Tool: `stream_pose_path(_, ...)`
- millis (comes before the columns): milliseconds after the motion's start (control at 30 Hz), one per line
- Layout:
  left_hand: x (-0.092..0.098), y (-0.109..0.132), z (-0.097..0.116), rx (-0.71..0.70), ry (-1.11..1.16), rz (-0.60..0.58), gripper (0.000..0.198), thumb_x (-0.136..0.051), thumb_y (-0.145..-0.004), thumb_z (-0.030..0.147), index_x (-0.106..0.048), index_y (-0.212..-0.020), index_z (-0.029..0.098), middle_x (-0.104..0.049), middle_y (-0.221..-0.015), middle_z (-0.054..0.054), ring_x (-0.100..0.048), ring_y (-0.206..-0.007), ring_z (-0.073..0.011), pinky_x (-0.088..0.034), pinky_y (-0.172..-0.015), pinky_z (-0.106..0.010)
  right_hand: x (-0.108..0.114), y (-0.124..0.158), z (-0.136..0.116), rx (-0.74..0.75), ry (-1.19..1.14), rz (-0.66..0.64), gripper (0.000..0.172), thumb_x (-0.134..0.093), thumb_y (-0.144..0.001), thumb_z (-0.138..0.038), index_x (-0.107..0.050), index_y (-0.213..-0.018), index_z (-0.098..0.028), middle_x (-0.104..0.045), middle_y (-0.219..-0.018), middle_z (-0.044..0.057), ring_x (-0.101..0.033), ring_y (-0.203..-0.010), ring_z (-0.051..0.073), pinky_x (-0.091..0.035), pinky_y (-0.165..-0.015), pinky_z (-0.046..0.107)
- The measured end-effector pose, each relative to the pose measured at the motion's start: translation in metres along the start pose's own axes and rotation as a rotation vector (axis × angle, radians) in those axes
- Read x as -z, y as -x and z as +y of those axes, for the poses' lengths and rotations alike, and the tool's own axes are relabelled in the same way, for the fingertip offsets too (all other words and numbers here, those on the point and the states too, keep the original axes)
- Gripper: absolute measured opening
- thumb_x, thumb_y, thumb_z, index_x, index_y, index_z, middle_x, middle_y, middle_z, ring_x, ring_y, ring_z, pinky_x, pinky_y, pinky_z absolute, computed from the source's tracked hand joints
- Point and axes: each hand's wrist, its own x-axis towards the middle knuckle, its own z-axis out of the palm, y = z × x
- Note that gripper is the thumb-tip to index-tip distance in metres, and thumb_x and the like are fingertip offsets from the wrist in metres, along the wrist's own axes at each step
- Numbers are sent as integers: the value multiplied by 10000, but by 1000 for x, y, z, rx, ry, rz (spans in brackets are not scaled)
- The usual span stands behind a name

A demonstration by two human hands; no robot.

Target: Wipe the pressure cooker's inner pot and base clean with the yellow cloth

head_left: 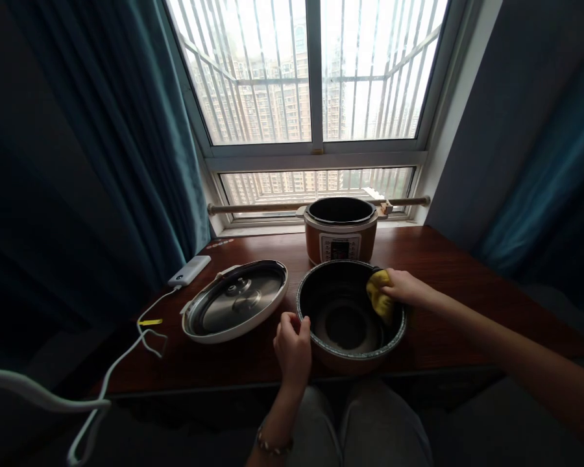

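A black inner pot [343, 327] with a speckled rim sits near the table's front edge. Curled at its left rim, my left hand [292, 347] grips the edge between thumb and fingers; the fingertips are partly hidden. My right hand [403, 287] is closed around a yellow cloth [380, 293], which hangs over the pot's right inner wall and touches it. Behind the pot stands the orange-brown pressure cooker body [316, 241], uncovered, with a control panel facing me. The cooker lid [238, 301] lies to the left, its metal underside up.
A white power strip or adapter [189, 270] lies at the table's left, with a white cable [119, 357] running off the edge. A yellow tag [150, 322] is beside the cable. Behind the wooden table [413, 250] are a rod [263, 208] and a barred window; a blue curtain [146, 130] hangs left.
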Motion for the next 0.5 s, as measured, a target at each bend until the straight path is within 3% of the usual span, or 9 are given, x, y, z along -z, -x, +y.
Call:
stream_pose_path(100,9,2,0,-196,-5,172,354,-548,-768,463,-476,-976,186,-538,-1015,-93,-499,-999,-273,-379,-867,-472,2,16,1,22,-45,80,502,-536,-799,-412,-483,-1240,-179,-578,-1052,111,-555,-981,242,-422,-822,293)
stream_pose_path(167,18,3,1,-453,5,164,425,-538,-789,450,-452,-1105,179,-471,-1213,-134,-365,-1214,-300,-263,-997,-524,4,26,1,61,-82,142,478,-464,-836,-465,-507,-1236,-206,-529,-1116,115,-545,-991,236,-413,-849,304)
stream_pose_path(267,31,7,6,-848,-35,-118,435,-534,-815,402,-450,-1182,185,-495,-1263,-115,-321,-1284,-280,-158,-1067,-526,6,42,2,143,-124,206,403,-366,-883,-456,-607,-1124,-241,-482,-1137,97,-552,-953,209,-413,-852,294)
stream_pose_path(367,36,11,10,-1090,-68,-407,409,-565,-815,317,-473,-1189,177,-589,-1180,-86,-447,-1208,-234,-260,-1058,-454,5,56,3,165,-159,205,393,-353,-890,-442,-666,-1012,-237,-499,-984,75,-568,-827,176,-434,-792,283)
stream_pose_path(433,35,13,11,-1136,-65,-455,322,-552,-827,237,-522,-1142,180,-630,-1125,-65,-503,-1156,-207,-332,-1022,-408,4,64,2,148,-166,200,394,-370,-882,-445,-693,-921,-224,-489,-903,66,-561,-754,165,-441,-745,287)
stream_pose_path(500,31,16,11,-1133,-40,-424,257,-534,-832,181,-565,-1088,188,-656,-1077,-50,-546,-1103,-194,-389,-970,-379,4,72,-1,150,-172,189,395,-378,-881,-430,-703,-841,-208,-481,-864,64,-548,-720,162,-438,-713,292)
